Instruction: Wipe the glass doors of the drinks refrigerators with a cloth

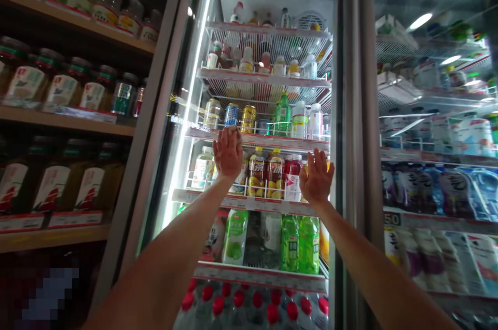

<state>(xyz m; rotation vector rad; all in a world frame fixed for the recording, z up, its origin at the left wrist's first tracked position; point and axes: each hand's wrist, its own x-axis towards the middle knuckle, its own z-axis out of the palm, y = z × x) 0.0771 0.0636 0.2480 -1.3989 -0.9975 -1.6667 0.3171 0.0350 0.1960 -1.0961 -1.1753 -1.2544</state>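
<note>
Both my arms reach forward to a lit drinks fridge [268,280] with several wire shelves. My left hand [226,154] is raised, palm forward with fingers stretched out, and holds nothing. It overlaps the shelf edge below a blue can [231,114] and a gold can [248,119]. My right hand [318,177] is also up, fingers spread and bare, beside a dark red bottle [292,177]. Between the hands stand brown bottles with yellow caps [257,172]. Faint reflections suggest glass in front of the shelves; whether my palms touch it I cannot tell.
Green bottles [309,244] and a green-and-white carton [235,236] stand on a lower shelf, above several red-capped bottles [272,313]. Wooden shelves [66,117] with jars and bottles are at left. Behind the metal frame [360,138], more chilled drinks [408,184] fill the right side.
</note>
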